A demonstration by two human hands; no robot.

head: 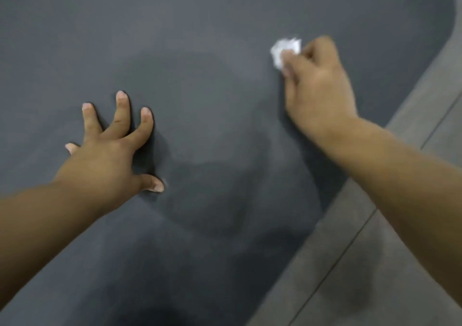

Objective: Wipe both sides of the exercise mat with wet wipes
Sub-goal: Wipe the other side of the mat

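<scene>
The right hand (317, 85) is gripping a balled wet wipe (285, 50) on the far right of the mat (200, 38). The left hand (110, 145) is bracing with 5 spread fingers. Overlapping strokes toward the dry patches should be covering this side evenly.

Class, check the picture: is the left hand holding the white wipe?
No, the left hand rests spread on the mat, while the right hand grips the crumpled wipe.

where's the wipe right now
In the head view, the wipe is bunched in the right hand, upper right on the mat.
</scene>
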